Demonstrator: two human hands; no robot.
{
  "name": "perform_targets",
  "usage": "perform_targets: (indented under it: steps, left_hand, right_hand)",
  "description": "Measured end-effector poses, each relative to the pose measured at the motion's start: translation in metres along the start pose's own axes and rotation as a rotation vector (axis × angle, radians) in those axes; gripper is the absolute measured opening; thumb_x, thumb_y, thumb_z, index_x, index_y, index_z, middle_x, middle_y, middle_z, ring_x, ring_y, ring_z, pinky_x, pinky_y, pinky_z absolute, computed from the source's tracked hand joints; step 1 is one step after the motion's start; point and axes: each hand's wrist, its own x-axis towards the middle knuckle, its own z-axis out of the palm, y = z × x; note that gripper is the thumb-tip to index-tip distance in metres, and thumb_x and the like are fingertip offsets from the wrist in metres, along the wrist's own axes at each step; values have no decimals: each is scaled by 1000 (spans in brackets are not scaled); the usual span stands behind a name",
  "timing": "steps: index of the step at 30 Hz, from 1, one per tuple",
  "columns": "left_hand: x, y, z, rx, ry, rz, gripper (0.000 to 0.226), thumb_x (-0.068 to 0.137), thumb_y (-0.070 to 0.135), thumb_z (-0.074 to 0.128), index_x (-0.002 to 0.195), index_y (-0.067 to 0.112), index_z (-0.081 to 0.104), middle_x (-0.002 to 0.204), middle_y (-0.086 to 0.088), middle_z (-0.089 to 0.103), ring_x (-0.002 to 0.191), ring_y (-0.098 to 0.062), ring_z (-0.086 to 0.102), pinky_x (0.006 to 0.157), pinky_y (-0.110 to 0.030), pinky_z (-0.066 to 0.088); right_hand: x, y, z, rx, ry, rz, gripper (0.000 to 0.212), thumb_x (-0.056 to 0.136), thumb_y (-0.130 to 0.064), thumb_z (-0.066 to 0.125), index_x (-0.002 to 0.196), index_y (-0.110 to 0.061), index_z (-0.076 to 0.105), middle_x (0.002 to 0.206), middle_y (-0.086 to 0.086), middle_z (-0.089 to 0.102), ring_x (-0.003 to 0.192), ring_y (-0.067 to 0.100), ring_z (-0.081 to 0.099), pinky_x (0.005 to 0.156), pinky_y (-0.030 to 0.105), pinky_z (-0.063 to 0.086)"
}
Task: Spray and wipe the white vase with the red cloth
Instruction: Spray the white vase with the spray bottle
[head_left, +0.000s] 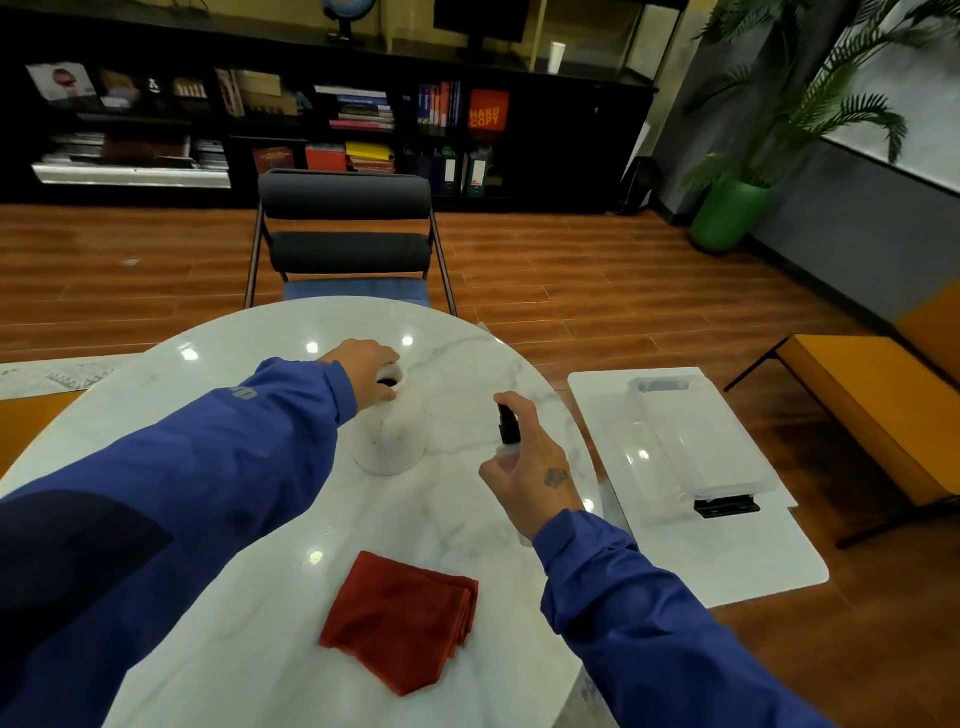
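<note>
1. One white vase (390, 436) stands upright near the middle of the round marble table (249, 519). The left hand (366, 371) is closed over its rim, steadying it.
2. Beside the vase, and apart from it, the right hand (530, 478) is wrapped around a small spray bottle (508, 423). Its black nozzle points toward the vase's body, with a finger on top.
3. To spray well, I'd say keep the rim grip firm so the vase can't rock. Press in short bursts at the belly, and turn the vase rather than reaching round it.
4. Nearer the person, the folded red cloth (402, 621) lies flat on the table, untouched and ready for wiping.
5. Glossy marble reflects the ceiling lights, so stray mist may leave it slick.
6. Further out, a dark chair (345, 228) faces the table. A clear plastic box (691, 441) rests on a white side table (753, 566) to the right, and bookshelves (322, 119) line the far wall.
</note>
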Motion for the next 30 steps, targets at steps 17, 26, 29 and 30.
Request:
perform_targets:
  steps: [17, 26, 29, 30]
  left_hand:
    - [-1, -6, 0, -88, 48, -28, 65, 84, 36, 67, 141, 17, 42, 137, -10, 54, 120, -30, 54, 102, -35, 42]
    - [3, 2, 5, -103, 59, -108, 73, 82, 47, 65, 143, 16, 38, 141, -11, 49, 124, -31, 50, 104, -37, 41]
    - [1, -3, 6, -112, 63, -45, 66, 85, 37, 66, 142, 19, 39, 140, -10, 52, 123, -30, 52, 104, -36, 42]
    - [0, -3, 5, -118, 70, -51, 65, 84, 36, 67, 141, 19, 40, 137, -10, 54, 121, -30, 54, 102, -36, 43]
  right_hand:
    - [3, -7, 4, 21, -30, 7, 74, 72, -15, 58, 120, -60, 25, 76, -14, 53, 63, 13, 58, 56, 14, 41]
    - [2, -9, 5, 37, -40, -7, 72, 73, -16, 57, 123, -57, 25, 75, -13, 53, 64, 9, 57, 60, 14, 42]
    - [1, -9, 5, 18, -31, 1, 71, 73, -16, 58, 121, -58, 25, 79, -18, 51, 66, 9, 57, 59, 15, 42]
    - [1, -9, 6, 7, -32, 4, 70, 74, -17, 58, 120, -57, 24, 81, -19, 50, 66, 9, 57, 59, 15, 42]
